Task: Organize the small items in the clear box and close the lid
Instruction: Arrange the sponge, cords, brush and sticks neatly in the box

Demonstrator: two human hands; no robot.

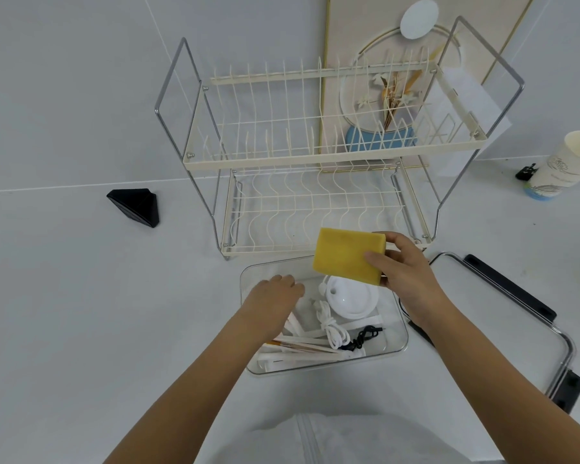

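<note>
Clear box (394,343) sits open on the white tabletop (81,296), directly in front of the dish rack (315,202) and between the two forearms. Contents: a round white disc (352,299), a coiled white cable (332,329), a black cord (365,336) and several white sticks (302,349) lying toward the near wall.

The left hand (275,296) reaches into the far left part of the box, palm down, fingers slightly bent; whether it holds anything cannot be told.

The right hand (406,266) grips a yellow sponge (345,256) by its right end, thumb on the top face and fingers along the far edge. The sponge is raised above the far right corner of the box, clear of the contents.

The lid (503,316), clear with black latches, lies flat on the tabletop just right of the box, behind the right forearm.

A black wedge-shaped object (134,207) lies well to the left; a paper cup (563,165) stands far right.
</note>
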